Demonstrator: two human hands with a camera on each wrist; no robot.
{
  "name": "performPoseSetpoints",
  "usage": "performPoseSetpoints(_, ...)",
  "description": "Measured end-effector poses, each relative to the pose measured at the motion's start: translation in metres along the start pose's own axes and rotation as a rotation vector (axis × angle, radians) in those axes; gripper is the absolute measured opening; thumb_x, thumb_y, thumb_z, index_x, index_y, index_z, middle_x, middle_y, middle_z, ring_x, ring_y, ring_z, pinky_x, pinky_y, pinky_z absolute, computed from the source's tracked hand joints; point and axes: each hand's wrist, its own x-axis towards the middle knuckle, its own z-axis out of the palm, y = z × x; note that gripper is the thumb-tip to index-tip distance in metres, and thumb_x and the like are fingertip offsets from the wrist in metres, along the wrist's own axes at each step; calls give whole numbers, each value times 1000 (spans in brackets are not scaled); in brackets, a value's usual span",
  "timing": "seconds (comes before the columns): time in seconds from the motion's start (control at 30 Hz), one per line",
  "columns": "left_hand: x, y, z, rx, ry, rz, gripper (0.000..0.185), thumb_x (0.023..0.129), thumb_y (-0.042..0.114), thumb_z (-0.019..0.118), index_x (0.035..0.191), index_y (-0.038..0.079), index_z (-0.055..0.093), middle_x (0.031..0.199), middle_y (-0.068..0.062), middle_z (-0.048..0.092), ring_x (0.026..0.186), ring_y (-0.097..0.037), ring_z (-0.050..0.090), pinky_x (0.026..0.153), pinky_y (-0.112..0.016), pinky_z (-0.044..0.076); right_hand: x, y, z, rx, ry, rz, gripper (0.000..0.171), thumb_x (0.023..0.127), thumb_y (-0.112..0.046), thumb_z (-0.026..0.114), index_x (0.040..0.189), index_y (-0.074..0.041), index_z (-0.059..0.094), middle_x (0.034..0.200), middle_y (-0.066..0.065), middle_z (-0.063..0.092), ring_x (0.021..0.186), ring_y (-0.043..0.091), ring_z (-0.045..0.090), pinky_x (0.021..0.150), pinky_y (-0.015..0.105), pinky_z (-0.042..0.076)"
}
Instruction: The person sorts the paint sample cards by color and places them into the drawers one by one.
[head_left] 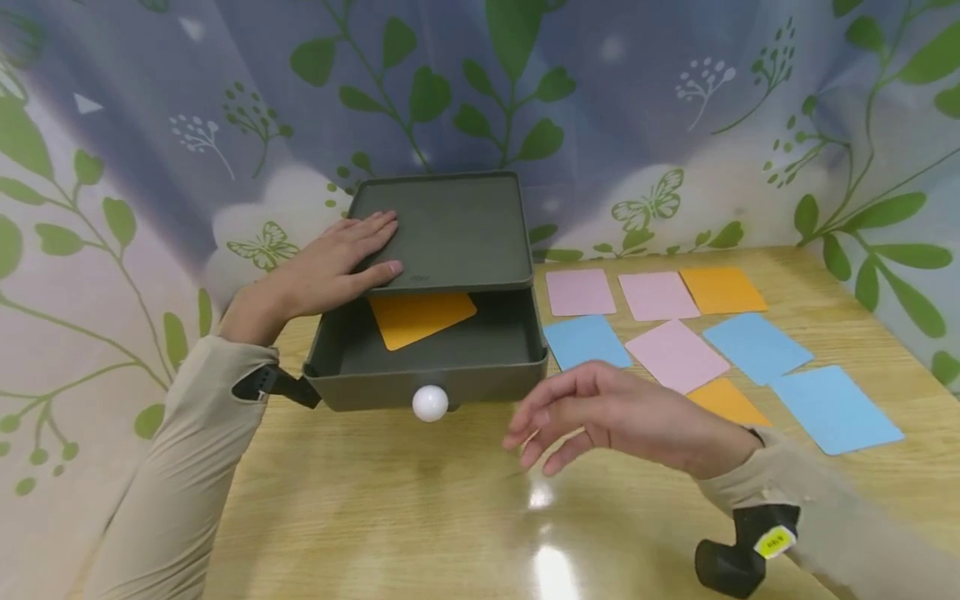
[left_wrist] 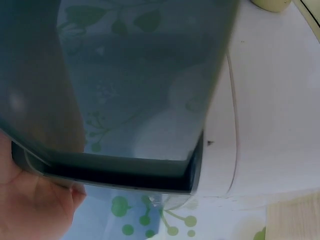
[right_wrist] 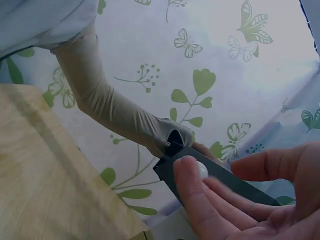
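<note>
My left hand (head_left: 337,267) lies flat on the top of the dark grey drawer box (head_left: 450,225), fingers straight and together, thumb along its front edge. The drawer (head_left: 435,354) below is pulled out toward me, and an orange card (head_left: 422,317) lies inside it, half tucked under the box top. The drawer's white round knob (head_left: 430,402) faces me. My right hand (head_left: 622,412) hovers over the wooden worktop (head_left: 390,517) just right of the knob, fingers apart and loosely curved, holding nothing. Right of the box, pink, blue and orange cards (head_left: 675,354) lie spread on the worktop. In the right wrist view, the knob (right_wrist: 201,170) shows just past my fingers (right_wrist: 192,195). The left wrist view shows mostly the box's dark side (left_wrist: 100,170).
</note>
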Motion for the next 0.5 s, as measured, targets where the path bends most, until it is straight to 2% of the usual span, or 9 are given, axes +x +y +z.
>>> performPoseSetpoints(0.13,0,0,0,-3,2,1,69,103,41,41,152,-3,19,159,-19,13,147,-33,10,118,-47,5,14,19,11,105,-50,79,41,98,-4,49,135,13,45,130,26,56,113,32,61,94,46,50)
performPoseSetpoints(0.27,0,0,0,3,11,2,69,103,40,41,151,-3,20,159,-20,14,147,-33,11,118,-47,6,33,33,22,257,-81,105,47,98,1,44,142,13,33,139,31,45,123,38,53,103,48,42)
performPoseSetpoints(0.37,0,0,0,6,11,3,69,103,40,41,151,-4,20,159,-20,14,147,-34,11,118,-47,6,44,36,29,338,-89,88,45,98,3,41,142,8,36,143,31,41,128,39,48,107,49,38)
performPoseSetpoints(0.5,-1,0,0,2,10,-1,69,103,40,41,151,-4,20,159,-19,14,147,-34,10,118,-47,5,51,33,34,374,-128,23,39,97,4,40,136,8,43,144,29,41,130,41,45,108,50,35)
